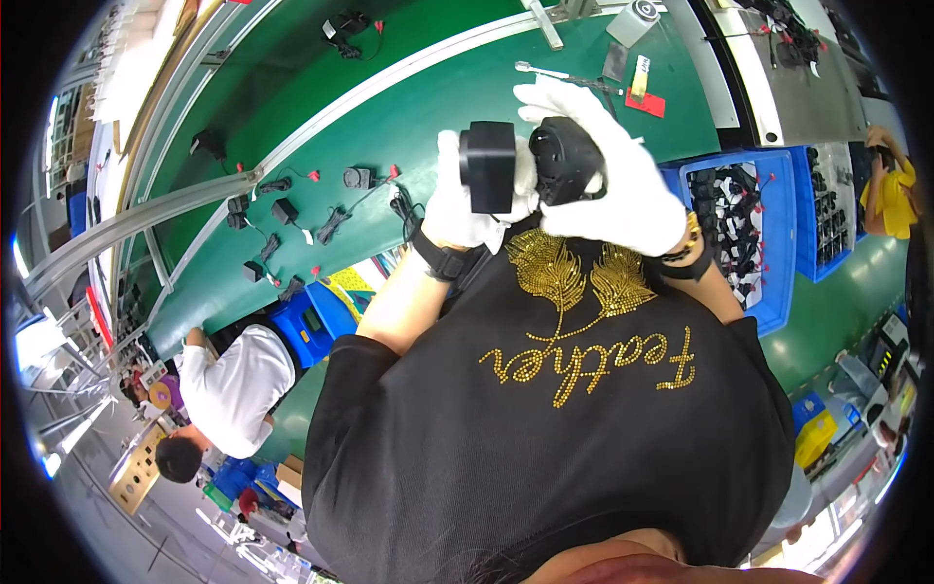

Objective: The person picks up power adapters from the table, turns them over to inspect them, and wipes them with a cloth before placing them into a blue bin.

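Observation:
Both my hands wear white gloves and are raised over the near edge of the green workbench, close to my chest. My left hand (455, 206) is closed round a boxy black power adapter (489, 165), with a smooth face turned up. In my right hand (618, 185) is a second black power adapter (564, 161), its rounded, recessed side showing. The two adapters are side by side with a narrow gap. A dark cable (404, 206) lies beside my left wrist. Part of the fingers behind the adapters is hidden.
Several adapters with coiled cables (284, 211) lie along the green bench (428, 107) to the left. A brush (545, 71), a red card (645, 103) and a bottle (634, 21) are at the back. Right stands a blue crate (775, 243) of adapters. A person in white (238, 389) sits left.

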A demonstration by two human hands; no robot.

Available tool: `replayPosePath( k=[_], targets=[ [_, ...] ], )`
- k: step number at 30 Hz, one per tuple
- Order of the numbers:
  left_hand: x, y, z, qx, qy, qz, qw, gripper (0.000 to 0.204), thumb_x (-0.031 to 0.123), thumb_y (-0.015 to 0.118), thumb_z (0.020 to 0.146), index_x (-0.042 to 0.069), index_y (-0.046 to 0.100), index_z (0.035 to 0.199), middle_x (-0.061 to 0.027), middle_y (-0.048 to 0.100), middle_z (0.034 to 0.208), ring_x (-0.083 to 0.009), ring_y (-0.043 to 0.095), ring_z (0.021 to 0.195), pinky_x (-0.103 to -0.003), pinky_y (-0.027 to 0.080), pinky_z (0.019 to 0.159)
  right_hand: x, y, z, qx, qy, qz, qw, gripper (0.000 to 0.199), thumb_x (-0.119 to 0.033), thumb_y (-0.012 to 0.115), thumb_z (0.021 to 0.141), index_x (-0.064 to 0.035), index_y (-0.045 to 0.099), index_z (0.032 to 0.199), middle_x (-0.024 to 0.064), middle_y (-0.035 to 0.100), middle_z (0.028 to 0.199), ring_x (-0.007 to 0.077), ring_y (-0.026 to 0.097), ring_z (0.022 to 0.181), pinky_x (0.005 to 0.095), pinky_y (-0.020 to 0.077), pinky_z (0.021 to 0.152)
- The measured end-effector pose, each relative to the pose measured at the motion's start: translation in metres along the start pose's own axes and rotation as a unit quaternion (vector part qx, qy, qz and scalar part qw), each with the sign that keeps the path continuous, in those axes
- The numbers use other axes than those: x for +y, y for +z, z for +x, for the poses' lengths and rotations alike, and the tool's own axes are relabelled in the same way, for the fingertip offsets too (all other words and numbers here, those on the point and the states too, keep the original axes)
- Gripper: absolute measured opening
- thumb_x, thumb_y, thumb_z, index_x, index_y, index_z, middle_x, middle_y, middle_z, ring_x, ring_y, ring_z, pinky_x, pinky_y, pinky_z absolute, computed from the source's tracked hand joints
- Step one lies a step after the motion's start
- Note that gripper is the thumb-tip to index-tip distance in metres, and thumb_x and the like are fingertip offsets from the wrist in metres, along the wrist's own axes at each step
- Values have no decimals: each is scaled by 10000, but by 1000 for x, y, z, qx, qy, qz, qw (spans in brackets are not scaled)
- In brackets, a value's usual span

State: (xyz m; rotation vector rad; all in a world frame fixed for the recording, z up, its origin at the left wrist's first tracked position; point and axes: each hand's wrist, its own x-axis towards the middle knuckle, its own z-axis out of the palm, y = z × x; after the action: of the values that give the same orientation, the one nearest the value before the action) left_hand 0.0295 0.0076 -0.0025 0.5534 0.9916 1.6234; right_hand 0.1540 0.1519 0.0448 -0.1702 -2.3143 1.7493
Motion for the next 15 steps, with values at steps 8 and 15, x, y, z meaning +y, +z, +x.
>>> replayPosePath(
  k=[8,15],
  targets=[
    [3,20,2,126,-85,-168,974,725,709,236,843,44,503,952,-57,515,785,-219,556,592,-381,517,579,27,-1,4,76,-93,-199,973,249,-61,517,818,3,590,1047,102,601,1008,181,597,886,241,459,806],
    [-8,13,1,14,-30,-427,904,693,675,206,869,50,500,920,-73,514,798,-284,596,636,-407,547,620,20,8,2,75,2,-72,995,321,-74,453,840,-22,530,1147,90,567,1114,180,540,1020,291,402,916]
  ],
)
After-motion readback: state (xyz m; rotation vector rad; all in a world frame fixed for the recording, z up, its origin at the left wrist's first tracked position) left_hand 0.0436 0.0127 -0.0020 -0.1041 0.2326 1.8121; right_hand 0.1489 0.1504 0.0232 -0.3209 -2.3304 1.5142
